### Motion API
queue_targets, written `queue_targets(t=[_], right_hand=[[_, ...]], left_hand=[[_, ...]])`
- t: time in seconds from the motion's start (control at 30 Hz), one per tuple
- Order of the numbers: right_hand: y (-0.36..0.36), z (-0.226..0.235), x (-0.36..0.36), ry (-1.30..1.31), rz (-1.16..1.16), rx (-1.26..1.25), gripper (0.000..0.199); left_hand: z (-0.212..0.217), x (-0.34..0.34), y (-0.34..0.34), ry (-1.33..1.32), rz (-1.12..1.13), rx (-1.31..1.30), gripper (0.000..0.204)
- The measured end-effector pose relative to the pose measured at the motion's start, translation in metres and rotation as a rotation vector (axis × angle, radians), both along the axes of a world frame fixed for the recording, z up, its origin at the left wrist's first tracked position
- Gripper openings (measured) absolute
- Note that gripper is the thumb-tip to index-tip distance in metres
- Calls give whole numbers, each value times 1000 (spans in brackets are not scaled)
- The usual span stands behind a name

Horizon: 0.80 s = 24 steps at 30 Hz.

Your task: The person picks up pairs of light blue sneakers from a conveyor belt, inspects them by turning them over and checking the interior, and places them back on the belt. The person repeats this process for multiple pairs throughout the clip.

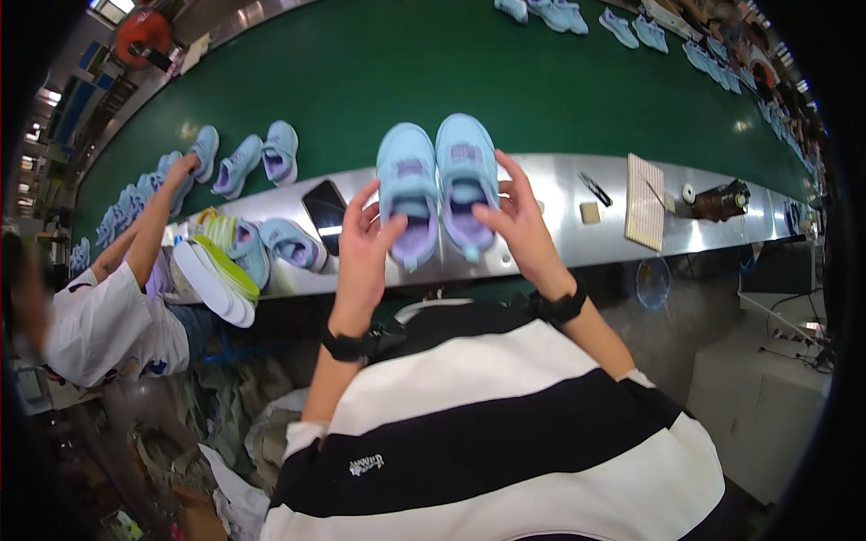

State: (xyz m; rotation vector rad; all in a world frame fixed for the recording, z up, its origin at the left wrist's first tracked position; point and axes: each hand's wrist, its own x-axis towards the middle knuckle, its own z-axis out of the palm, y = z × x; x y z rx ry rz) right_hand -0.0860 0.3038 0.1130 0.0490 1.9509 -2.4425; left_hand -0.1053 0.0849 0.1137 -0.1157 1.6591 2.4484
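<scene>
I hold a pair of light blue children's shoes with purple insides side by side above the steel ledge (559, 185). My left hand (363, 245) grips the left shoe (407, 189) at its heel side. My right hand (514, 221) grips the right shoe (466, 176) the same way. Both toes point away from me toward the green conveyor belt (433, 72). Black bands sit on both my wrists.
A black phone (325, 209) lies left of my hands. A co-worker's arm (149, 234) at the left reaches to shoes on the belt; more shoes (271, 243) and white-green soles (212, 279) lie there. A notepad (644, 200), pen (595, 189) and small dark bottle (719, 200) sit right.
</scene>
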Motion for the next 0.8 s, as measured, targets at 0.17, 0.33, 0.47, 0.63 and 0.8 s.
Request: queue_targets(t=[0.17,0.33,0.47,0.63,0.8], right_hand=[[-6,6,-15,-246,15,-52,92],[8,-42,-14,-254,-1,101,92],[23,-90,-11,-201,262,1056,82],[26,-93,-16,710,278,1329,50],[1,-72,-62,1099,756,1482,25]], left_hand=[[-1,-10,9,-129,17,67,52],[-45,-10,5,-50,-53,-103,54],[-117,-5,-20,97,-325,-771,55],[-174,2,-35,-51,-103,-330,44],[-175,5,-31,-10,86,-441,23]])
